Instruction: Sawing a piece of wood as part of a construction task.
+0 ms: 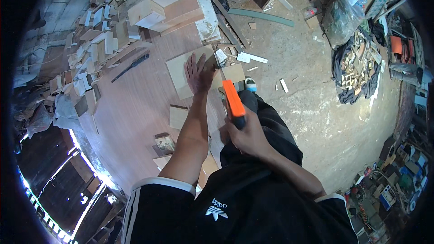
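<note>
My left hand [200,73] lies flat with its fingers stretched out on a pale, thin wooden board [178,67] near the table's right edge. My right hand [247,134] is wrapped round the black grip of an orange-and-black hand tool [233,100]; its exact kind does not show. The tool's long orange part points away from me, just right of the board's near corner. Another small wooden panel [233,73] is close to the board's right side. A small pale wooden piece [179,117] rests on the table nearer to me.
The brown tabletop [131,104] bears a dark, slender tool [130,68]. Many cut wood pieces [104,45] are heaped along its left side. Larger pale wooden panels [174,2] stand at the far end. On the floor to the right is a dark sack of wood scraps [359,63].
</note>
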### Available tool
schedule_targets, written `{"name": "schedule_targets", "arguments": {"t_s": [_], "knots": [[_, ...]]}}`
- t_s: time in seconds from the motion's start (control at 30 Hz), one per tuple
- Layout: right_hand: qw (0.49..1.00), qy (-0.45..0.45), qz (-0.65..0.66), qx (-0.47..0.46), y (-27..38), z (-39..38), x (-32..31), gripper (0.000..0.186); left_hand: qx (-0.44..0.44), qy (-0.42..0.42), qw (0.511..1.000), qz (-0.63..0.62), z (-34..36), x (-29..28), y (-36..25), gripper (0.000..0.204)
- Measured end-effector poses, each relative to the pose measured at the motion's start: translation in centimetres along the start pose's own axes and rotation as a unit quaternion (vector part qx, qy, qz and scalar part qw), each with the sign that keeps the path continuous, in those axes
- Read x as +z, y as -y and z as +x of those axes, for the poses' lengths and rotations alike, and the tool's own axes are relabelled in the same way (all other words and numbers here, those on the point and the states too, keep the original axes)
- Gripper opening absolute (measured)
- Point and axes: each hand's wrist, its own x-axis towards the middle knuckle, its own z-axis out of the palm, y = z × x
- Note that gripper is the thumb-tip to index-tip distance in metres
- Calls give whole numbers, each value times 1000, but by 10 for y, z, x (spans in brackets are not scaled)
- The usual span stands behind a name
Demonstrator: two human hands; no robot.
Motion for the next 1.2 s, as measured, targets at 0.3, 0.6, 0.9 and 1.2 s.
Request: {"name": "schedule_targets", "arguments": {"t_s": [0.3, 0.6, 0.9, 1.2], "knots": [[999, 5, -3, -46, -3, -1, 4, 9, -2, 22, 999, 31, 2, -5, -5, 65], [998, 0, 52, -28, -20, 3, 11, 7, -3, -9, 1000, 16, 3, 0, -2, 64], [998, -24, -29, -49, -14, 17, 5, 7, 10, -1, 999, 33, 4, -4, -5, 63], [1000, -15, -11, 2, 4, 25, 1, 7, -21, -4, 1000, -17, 1, -1, 0, 61]]}}
